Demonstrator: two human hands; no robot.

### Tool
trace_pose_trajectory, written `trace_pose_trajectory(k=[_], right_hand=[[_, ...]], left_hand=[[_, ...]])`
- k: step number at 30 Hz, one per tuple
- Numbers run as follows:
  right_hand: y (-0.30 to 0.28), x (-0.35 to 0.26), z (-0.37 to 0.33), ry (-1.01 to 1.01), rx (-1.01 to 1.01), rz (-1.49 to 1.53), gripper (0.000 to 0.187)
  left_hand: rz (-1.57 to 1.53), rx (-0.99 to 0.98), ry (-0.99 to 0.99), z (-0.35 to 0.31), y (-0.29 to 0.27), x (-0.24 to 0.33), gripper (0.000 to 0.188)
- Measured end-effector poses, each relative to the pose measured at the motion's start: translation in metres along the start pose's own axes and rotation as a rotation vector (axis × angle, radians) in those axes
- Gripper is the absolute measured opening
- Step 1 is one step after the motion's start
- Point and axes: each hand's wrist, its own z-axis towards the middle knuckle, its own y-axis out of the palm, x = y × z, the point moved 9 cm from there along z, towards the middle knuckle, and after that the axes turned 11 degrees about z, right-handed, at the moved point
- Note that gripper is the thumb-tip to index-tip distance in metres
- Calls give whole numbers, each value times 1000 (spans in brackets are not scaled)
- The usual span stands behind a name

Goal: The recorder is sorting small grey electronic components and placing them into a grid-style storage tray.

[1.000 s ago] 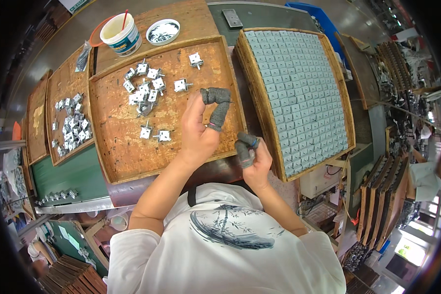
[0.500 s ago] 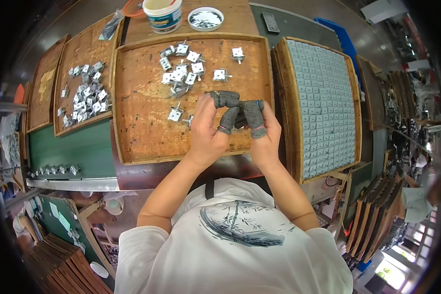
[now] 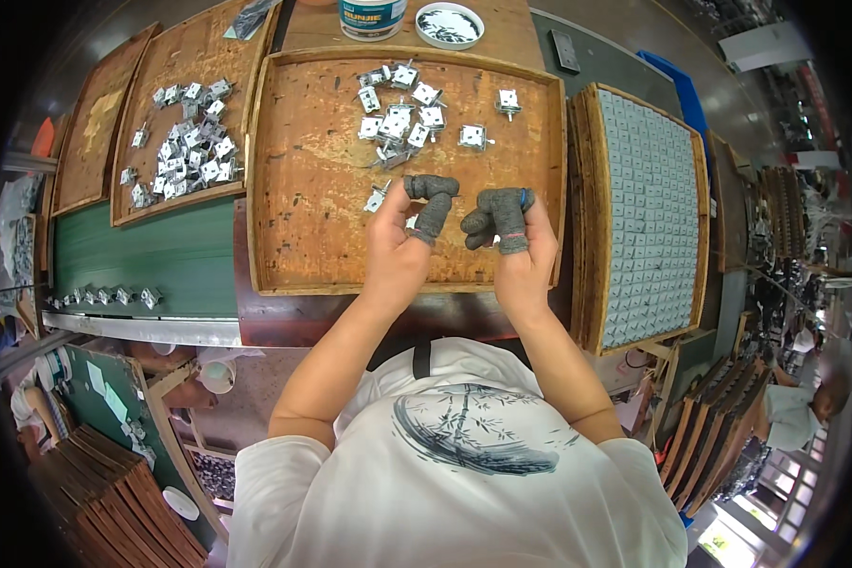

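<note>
My left hand [image 3: 402, 237] and my right hand [image 3: 521, 246] hover over the near part of a shallow wooden tray [image 3: 322, 208], a small gap between them. Grey fabric sleeves cover several fingers and both thumbs. On my left hand, thumb and forefinger are pinched together; whatever they hold is too small or hidden. The right fingers are curled against the thumb, and I cannot make out anything in them. A small silvery box-shaped metal part with a pin [image 3: 377, 197] lies beside my left hand. Farther back sits a pile of similar metal parts [image 3: 398, 121], with two loose ones to its right.
To the right stands a wooden-framed tray [image 3: 592, 237] packed with rows of pale rectangular pieces [image 3: 648, 208]. Left is another tray with piled metal parts [image 3: 194, 142], above a green surface [image 3: 161, 251] holding several parts. Behind are a tub [image 3: 371, 19] and a dish of dark slivers [image 3: 448, 26].
My hands, which were together at the fingertips, have drawn apart, the right one moving rightward. The whole view has shifted, so the trays appear farther right and slightly higher.
</note>
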Motion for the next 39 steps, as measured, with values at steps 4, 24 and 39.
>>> trace_pose_trajectory(k=[4,24,39], right_hand=[[4,9,-1,54,-56,-48,25],[-1,35,-1,233,-20,113,30],[-7,35,-1,217,-32,131,26]], left_hand=[[-18,-29,-55,-1,-2,-3,17],[-53,-62,-96,0,3,-6,22],[251,-1,151,-2,5,4,35]])
